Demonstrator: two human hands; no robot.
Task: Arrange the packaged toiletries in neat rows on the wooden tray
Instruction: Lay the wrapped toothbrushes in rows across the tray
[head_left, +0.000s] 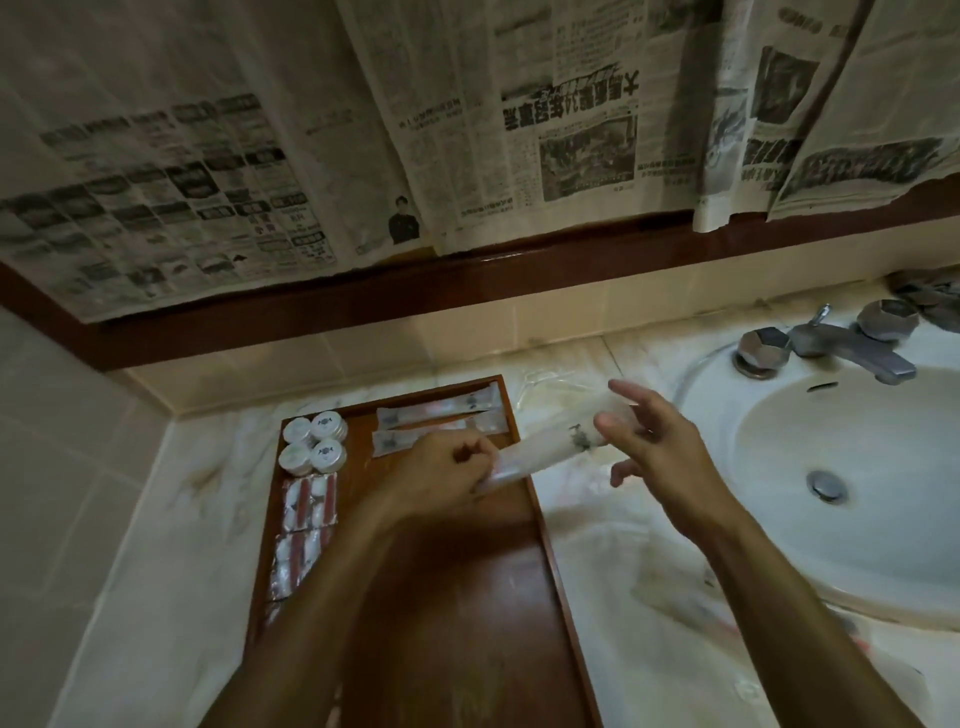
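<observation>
Across the wooden tray (467, 597), from its left edge: four round white tins (313, 441), then red-and-white sachets (307, 506). Long packets (441, 418) lie along its far end. Above its right rim, the left hand (441, 475) pinches a clear packet (550, 441); the right hand (657, 441), fingers spread, touches its other end.

A reddish-brown wooden tray (467, 597) carries white round lidded tins (314, 441) with dark emblems and clear packets striped red and white (306, 501); black-and-white newsprint (311, 130) hangs above a white basin (831, 467).
</observation>
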